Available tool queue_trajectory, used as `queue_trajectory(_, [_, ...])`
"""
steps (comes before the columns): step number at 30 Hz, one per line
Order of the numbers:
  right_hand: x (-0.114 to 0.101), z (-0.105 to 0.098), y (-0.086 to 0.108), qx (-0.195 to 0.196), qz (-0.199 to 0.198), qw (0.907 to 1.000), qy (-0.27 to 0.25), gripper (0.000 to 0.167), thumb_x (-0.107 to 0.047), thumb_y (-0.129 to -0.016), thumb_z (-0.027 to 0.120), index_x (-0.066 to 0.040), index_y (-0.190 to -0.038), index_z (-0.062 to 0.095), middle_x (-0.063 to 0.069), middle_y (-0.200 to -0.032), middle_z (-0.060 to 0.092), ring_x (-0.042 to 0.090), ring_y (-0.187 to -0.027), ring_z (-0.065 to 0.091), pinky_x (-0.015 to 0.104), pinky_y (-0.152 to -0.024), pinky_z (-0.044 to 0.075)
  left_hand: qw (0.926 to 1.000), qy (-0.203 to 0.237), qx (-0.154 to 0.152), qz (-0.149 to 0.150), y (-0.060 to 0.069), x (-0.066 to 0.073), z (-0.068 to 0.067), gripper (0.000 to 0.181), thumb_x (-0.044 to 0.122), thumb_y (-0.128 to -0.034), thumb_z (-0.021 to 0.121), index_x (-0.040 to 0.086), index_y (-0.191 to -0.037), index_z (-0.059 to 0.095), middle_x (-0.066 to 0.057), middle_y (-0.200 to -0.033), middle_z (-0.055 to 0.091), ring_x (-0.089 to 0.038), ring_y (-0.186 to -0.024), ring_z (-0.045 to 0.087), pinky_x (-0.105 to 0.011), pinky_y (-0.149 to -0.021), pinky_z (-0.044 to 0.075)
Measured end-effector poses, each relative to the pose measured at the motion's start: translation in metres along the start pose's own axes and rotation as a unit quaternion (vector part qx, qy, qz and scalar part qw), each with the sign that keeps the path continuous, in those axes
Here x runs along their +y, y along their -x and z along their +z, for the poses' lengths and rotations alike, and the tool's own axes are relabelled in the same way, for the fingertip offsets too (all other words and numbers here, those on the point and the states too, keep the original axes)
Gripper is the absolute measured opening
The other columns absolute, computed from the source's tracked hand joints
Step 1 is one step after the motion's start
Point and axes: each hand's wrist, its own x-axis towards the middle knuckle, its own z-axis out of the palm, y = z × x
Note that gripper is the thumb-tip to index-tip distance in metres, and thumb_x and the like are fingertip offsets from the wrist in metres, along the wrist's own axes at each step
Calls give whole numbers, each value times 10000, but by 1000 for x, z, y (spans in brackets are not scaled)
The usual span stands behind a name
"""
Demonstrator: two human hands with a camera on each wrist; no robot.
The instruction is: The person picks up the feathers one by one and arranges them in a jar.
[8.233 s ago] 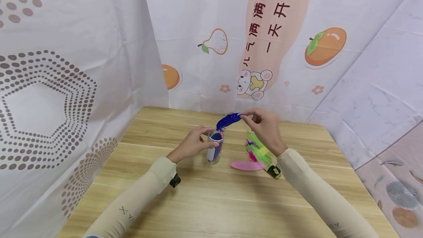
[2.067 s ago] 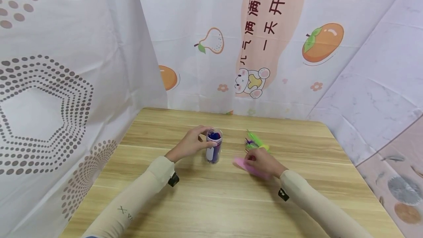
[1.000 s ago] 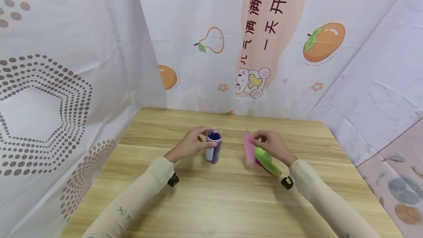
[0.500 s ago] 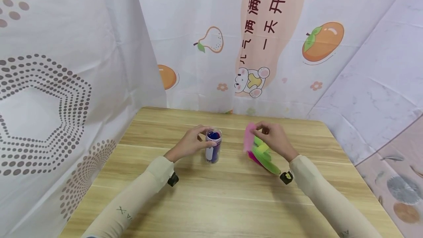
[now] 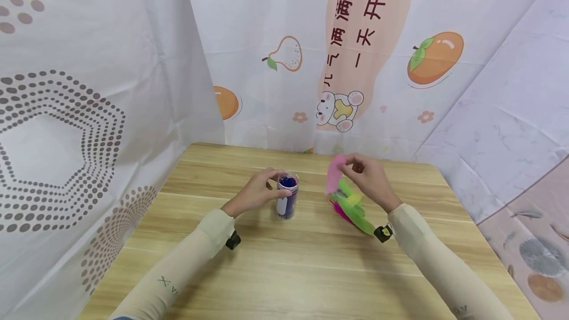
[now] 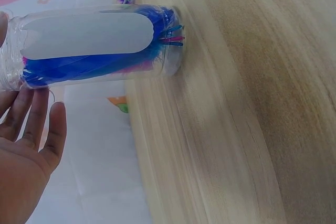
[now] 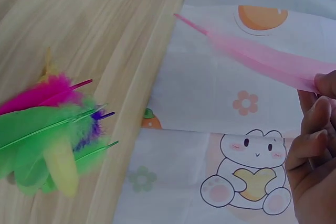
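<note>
In the head view, my left hand (image 5: 256, 193) grips the rim of a clear jar (image 5: 286, 206) that stands upright on the table. Blue, teal and pink feathers (image 6: 79, 69) fill the jar behind a blank white label, quills down in the left wrist view. My right hand (image 5: 368, 177) pinches a pink feather (image 7: 257, 59) between thumb and fingers, near its vane tip. Its bare quill points down and toward the jar, apart from it. Below the right hand lies a small pile of green, yellow, magenta and purple feathers (image 5: 351, 207) on the table.
The wooden table (image 5: 284, 270) ends at a white fabric backdrop (image 5: 253, 127) with fruit and a cartoon bear printed on it. Patterned cloths hang at the left (image 5: 146, 88) and right. Each wrist wears a dark camera band (image 5: 383, 233).
Over these frames a blue feather left my right hand, and it picked up the pink feather from the table. The pink feather rose and swung quill-down. My left hand stayed on the jar.
</note>
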Motion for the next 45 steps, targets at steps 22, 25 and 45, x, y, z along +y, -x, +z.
queue_trajectory(22, [-34, -1, -18, 874, -6, 9944, -596, 129, -161, -981, 731, -48, -1040, 747, 120, -697, 555, 137, -582, 421, 212, -505, 323, 10000, -41, 70, -50, 0, 0, 0, 558, 418, -904, 802, 181, -1382, 639, 51, -1199, 657, -142, -1104, 585, -375, -874, 535])
queue_trajectory(25, [-50, -2, -18, 959, -40, 9932, -664, 115, -84, -977, 715, 12, -1036, 736, 150, -692, 563, 107, -566, 421, 201, -503, 331, 9999, -49, 69, -62, 0, -1, 1, 559, 423, -901, 803, 187, -1380, 640, 59, -1197, 658, -140, -1101, 586, -374, -873, 534])
queue_trajectory(45, [-62, 39, -30, 567, -490, 9922, -1001, 136, -178, -973, 745, -64, -1046, 765, 103, -670, 595, 139, -516, 471, 216, -463, 353, 10000, -44, 30, -28, 1, 0, 0, 517, 422, -911, 793, 217, -1365, 655, 89, -1206, 651, -120, -1097, 587, -358, -867, 540])
